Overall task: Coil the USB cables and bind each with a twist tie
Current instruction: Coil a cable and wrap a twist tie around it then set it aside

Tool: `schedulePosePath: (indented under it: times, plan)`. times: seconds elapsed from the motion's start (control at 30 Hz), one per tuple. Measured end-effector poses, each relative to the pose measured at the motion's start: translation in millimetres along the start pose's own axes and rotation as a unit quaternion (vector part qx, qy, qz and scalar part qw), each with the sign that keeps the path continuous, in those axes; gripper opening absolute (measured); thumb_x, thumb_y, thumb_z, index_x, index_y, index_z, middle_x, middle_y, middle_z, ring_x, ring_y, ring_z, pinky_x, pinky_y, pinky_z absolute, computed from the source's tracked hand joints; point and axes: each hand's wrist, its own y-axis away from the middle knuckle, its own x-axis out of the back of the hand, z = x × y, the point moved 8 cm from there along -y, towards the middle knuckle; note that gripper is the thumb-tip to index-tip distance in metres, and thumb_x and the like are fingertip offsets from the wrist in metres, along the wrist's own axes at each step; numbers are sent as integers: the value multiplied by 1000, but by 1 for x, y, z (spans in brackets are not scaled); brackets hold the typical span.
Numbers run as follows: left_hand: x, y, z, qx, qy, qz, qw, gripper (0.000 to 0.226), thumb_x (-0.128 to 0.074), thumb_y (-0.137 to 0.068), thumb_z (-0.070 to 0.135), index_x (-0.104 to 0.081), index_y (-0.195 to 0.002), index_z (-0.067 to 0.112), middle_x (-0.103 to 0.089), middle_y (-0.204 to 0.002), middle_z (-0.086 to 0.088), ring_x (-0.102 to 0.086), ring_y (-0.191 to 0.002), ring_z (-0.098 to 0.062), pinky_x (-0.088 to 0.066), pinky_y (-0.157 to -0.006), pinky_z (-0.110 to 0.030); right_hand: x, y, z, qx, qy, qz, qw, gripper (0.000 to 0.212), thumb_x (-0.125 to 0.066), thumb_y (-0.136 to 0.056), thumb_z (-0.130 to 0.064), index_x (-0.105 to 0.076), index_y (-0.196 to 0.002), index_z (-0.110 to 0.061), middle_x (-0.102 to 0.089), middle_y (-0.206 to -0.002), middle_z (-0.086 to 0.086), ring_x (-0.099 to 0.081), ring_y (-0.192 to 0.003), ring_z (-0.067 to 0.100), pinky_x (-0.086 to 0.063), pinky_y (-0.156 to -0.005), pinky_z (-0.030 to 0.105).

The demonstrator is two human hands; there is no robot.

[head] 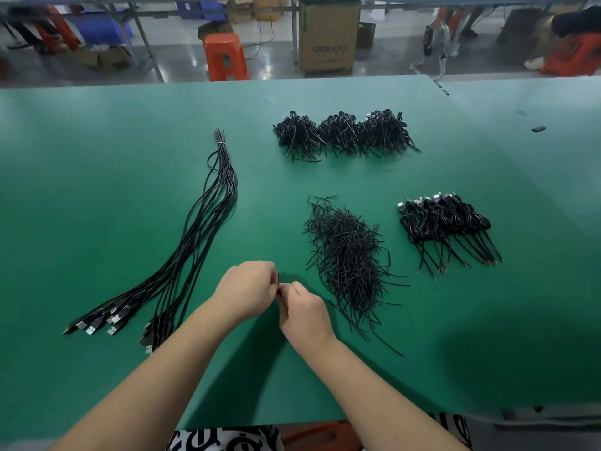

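A small black coiled USB cable (278, 278) was pinched between the curled fingers of the left hand (248, 289) and right hand (304, 312), above the green table (97, 190). It was judged light and springy, best gripped at mid-coil.

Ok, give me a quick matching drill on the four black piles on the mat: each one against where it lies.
Things:
1. uncoiled cables
2. twist ties
3. row of coiled cables
4. heaped coiled cables

Places:
A. far side of the mat, centre
B. left of both hands
C. right edge, plugs pointing away
D. just right of the right hand

Pairs: 1-B, 2-D, 3-C, 4-A
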Motion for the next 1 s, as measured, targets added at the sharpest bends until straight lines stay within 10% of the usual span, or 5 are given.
schedulePosePath:
  times: [0.33,0.5,0.67,0.83,1.0]
  plan:
    - [2,0,-9,-28,25,35,999,4,-55,-88,25,-58,-87,22,-63,-82,5,-57,-78,-21,-46,-66,-33,-28,-3,22,-128,-27,-185,974,21,-51,-94,-33,-61,-109,-23,-62,-101,-4,-59,-86,23,-44,-72,36]
    - [22,13,-6,-114,83,174,975,3,-65,-89,17,-63,-89,14,-59,-84,6,-57,-84,-20,-46,-72,-33,-30,-7,37,-372,-460,-229,773,28,-49,-102,-23,-68,-106,-3,-65,-89,8,-58,-66,17,-54,-59,33]
    - [29,22,2,-146,138,231,952,8,-70,-87,9,-63,-89,13,-58,-83,8,-54,-80,-13,-46,-71,-29,-20,-13,35,-392,-586,-230,670,20,-59,-100,-22,-75,-96,-9,-71,-89,4,-60,-73,12,-56,-60,30]
    - [35,29,9,-186,115,252,943,8,-72,-85,6,-65,-88,9,-61,-83,3,-57,-80,-19,-48,-69,-33,-21,-11,30,-417,-635,-241,604,15,-64,-96,-17,-73,-94,-5,-70,-83,6,-63,-69,13,-57,-62,30]
    - [41,39,22,-233,4,301,924,5,-74,-84,6,-69,-83,7,-65,-77,-3,-61,-70,-27,-49,-64,-36,-17,-15,30,-410,-618,-231,630,14,-61,-96,-10,-71,-96,0,-66,-79,8,-61,-67,14,-59,-64,32]
